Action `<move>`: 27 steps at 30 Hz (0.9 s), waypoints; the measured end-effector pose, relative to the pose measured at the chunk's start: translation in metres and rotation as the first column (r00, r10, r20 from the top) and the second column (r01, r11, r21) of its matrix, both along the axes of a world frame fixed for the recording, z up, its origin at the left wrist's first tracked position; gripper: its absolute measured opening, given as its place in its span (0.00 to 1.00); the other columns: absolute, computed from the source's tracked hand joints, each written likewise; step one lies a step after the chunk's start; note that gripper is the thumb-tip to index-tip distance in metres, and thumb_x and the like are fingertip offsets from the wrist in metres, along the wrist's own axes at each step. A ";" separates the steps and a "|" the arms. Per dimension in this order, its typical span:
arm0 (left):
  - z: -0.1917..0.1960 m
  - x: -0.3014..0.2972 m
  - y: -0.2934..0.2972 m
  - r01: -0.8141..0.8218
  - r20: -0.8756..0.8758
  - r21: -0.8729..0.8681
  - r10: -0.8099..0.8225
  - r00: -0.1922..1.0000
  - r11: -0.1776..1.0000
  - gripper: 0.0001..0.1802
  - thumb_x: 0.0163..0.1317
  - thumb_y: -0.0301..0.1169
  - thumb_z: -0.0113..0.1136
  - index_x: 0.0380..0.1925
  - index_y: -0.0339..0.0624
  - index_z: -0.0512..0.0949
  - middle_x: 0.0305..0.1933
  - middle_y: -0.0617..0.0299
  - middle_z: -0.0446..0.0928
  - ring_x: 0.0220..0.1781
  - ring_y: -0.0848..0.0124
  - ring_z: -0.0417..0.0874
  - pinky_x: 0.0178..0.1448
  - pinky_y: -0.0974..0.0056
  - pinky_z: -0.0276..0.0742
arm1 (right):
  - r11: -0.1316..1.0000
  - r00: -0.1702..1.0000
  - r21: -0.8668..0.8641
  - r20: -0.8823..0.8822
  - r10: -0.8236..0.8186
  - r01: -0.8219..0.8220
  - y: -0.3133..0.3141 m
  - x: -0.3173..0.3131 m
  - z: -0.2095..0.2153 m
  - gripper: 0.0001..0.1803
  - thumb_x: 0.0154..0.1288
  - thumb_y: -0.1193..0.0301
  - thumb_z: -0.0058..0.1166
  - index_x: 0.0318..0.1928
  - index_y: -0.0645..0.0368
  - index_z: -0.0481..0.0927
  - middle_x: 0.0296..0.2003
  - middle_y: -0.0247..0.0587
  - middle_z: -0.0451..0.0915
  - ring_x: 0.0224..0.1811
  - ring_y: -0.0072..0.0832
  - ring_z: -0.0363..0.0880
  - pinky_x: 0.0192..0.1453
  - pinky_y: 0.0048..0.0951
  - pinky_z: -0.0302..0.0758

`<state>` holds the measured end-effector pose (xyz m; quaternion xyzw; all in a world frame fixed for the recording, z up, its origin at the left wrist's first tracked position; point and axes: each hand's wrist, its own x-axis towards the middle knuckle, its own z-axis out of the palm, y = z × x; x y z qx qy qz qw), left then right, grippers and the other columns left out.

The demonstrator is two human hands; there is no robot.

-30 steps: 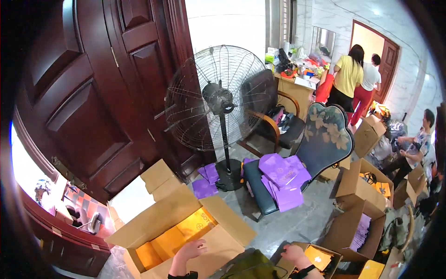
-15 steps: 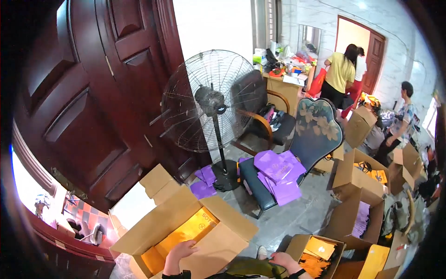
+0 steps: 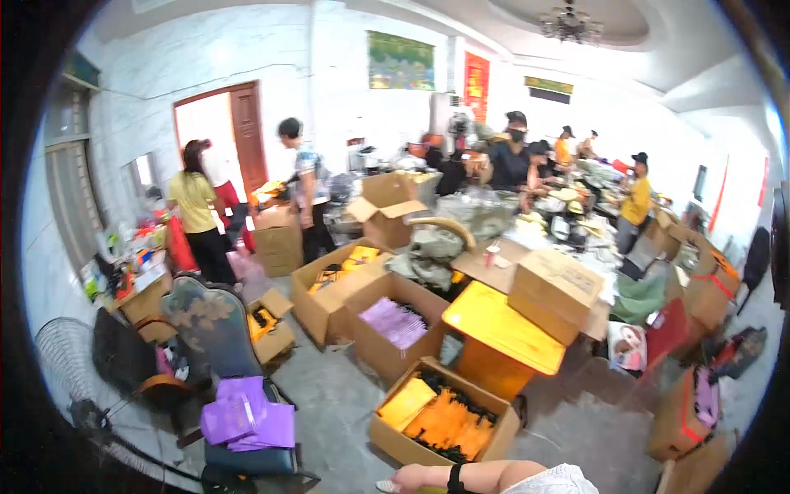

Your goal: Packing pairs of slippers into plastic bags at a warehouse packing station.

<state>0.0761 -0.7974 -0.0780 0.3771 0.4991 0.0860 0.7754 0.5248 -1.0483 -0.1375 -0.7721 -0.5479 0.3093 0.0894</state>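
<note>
My right forearm, with a black band at the wrist and a white sleeve, reaches leftward along the lower edge. My right hand (image 3: 408, 477) is partly cut off there, so I cannot tell how its fingers lie. A sliver of olive-green material shows beneath the wrist. Nearest to the hand is an open cardboard box (image 3: 494, 438) packed with orange bags (image 3: 451, 421) with black handles; a flat orange bag (image 3: 407, 403) lies on their left side. My left hand is out of view.
Purple bags (image 3: 247, 417) lie on a chair at the left, near a fan (image 3: 66, 354). Beyond stand a carton of lilac bags (image 3: 393, 323), a yellow-orange table (image 3: 504, 329) and a closed carton (image 3: 555, 288). Several people work farther back, around heaped goods.
My view has swung right and up, bringing the wide room into sight. The carton with orange contents beside the door and my left hand have left the picture.
</note>
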 end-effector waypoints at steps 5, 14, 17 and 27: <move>0.067 0.071 0.009 0.287 0.120 0.105 -0.299 0.947 0.952 0.16 0.68 0.32 0.53 0.55 0.50 0.69 0.42 0.61 0.75 0.41 0.68 0.77 0.47 0.57 0.78 | 0.966 0.979 -0.196 -0.086 -0.187 0.167 -0.057 0.011 -0.012 0.20 0.57 0.62 0.57 0.46 0.62 0.76 0.38 0.55 0.81 0.44 0.53 0.79 0.44 0.50 0.75; 0.100 0.142 -0.034 0.062 0.143 0.059 -0.069 0.987 0.996 0.23 0.67 0.34 0.54 0.61 0.48 0.67 0.53 0.56 0.74 0.53 0.64 0.77 0.56 0.54 0.75 | 0.959 0.961 -0.223 -0.173 -0.216 0.176 -0.116 0.041 -0.015 0.23 0.68 0.55 0.49 0.53 0.62 0.75 0.44 0.57 0.80 0.48 0.52 0.77 0.49 0.48 0.74; 0.111 0.125 -0.043 0.039 0.111 0.096 -0.050 0.993 0.995 0.24 0.66 0.35 0.55 0.62 0.48 0.67 0.54 0.56 0.74 0.54 0.63 0.76 0.58 0.53 0.74 | 0.967 0.957 -0.092 -0.148 -0.249 0.238 -0.097 0.029 0.023 0.24 0.67 0.56 0.51 0.53 0.63 0.75 0.44 0.57 0.80 0.49 0.53 0.77 0.49 0.49 0.74; 0.146 0.164 -0.042 0.267 0.051 0.186 -0.281 0.958 0.946 0.28 0.63 0.36 0.59 0.63 0.46 0.66 0.57 0.57 0.72 0.58 0.61 0.73 0.62 0.51 0.70 | 0.956 0.950 -0.054 -0.108 -0.292 0.287 -0.103 0.034 0.022 0.24 0.65 0.58 0.54 0.52 0.64 0.73 0.43 0.57 0.80 0.48 0.53 0.77 0.49 0.49 0.74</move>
